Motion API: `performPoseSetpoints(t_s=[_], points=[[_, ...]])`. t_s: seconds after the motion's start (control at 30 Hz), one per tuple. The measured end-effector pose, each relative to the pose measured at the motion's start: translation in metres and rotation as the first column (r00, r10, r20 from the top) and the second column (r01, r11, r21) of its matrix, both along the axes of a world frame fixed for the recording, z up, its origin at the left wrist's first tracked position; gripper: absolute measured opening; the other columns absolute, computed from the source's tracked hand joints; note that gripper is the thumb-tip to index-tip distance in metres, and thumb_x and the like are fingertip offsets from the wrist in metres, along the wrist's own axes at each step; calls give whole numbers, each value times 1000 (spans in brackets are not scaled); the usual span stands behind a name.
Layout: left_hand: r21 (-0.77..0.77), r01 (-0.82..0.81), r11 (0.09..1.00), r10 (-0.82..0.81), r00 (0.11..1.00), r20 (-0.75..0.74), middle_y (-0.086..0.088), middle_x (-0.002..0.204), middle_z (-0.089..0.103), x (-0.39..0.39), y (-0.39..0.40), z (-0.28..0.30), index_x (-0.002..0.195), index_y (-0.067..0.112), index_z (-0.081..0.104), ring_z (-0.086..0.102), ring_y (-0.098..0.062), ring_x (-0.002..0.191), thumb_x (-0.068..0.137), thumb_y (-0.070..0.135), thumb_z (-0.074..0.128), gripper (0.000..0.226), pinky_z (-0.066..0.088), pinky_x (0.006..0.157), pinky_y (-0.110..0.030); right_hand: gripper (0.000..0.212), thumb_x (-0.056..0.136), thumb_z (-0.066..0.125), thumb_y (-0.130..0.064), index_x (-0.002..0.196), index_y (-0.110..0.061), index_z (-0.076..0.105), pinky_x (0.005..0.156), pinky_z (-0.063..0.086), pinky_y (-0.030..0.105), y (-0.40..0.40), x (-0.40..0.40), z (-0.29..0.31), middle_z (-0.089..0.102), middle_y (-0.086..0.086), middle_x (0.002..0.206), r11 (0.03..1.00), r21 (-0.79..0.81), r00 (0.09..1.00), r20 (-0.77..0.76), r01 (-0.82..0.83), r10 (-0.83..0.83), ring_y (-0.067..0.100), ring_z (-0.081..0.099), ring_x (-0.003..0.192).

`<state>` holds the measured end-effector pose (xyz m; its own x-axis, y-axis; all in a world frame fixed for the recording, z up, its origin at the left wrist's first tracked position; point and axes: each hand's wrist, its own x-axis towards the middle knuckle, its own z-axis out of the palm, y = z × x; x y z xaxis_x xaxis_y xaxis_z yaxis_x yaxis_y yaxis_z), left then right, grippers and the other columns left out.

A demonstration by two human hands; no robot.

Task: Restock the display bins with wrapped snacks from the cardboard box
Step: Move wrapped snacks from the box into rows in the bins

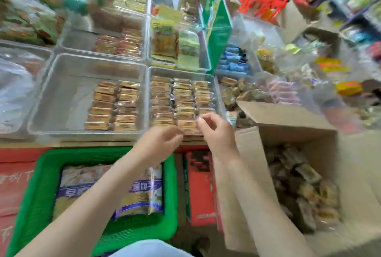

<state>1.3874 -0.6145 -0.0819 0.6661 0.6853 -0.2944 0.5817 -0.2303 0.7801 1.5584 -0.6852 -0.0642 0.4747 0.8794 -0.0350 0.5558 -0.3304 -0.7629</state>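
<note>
A clear display bin (216,92) in the middle holds three rows of wrapped snacks (181,96). At its front edge lies one wrapped snack (187,125), with a hand at each end. My left hand (160,145) has curled fingers at its left end, and my right hand (216,133) pinches its right end between thumb and forefinger. The open cardboard box (255,174) stands at the lower right with several loose wrapped snacks (303,184) inside. The picture is blurred by motion.
Left of the filled bin, another clear bin (61,96) holds two rows of snacks on its right side. More bins stand behind. A green basket (39,195) with biscuit packs and a red carton (200,190) sit below the shelf. A green sign (216,21) stands upright behind.
</note>
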Motion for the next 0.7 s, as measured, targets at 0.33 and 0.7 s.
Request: performPoseSetpoints(t_s=[0.33, 0.7], points=[[220, 183, 958, -221, 961, 166, 12, 94, 69, 248, -221, 25, 104, 24, 75, 61, -7, 83, 98, 27, 57, 20, 50, 83, -30, 17, 95, 61, -32, 98, -17, 70, 79, 46, 30, -262, 276, -12, 67, 4, 99, 875, -462, 977, 205, 144, -53, 22, 61, 94], [86, 34, 996, -16, 978, -206, 10, 86, 70, 306, -291, -28, 100, 27, 74, 57, -4, 59, 100, 22, 55, 19, 41, 54, -18, 59, 98, 41, -2, 154, -21, 34, 108, 42, 45, -289, 344, -45, 36, 10, 152, 701, -689, 912, 144, -186, 384, 31, 37, 138]])
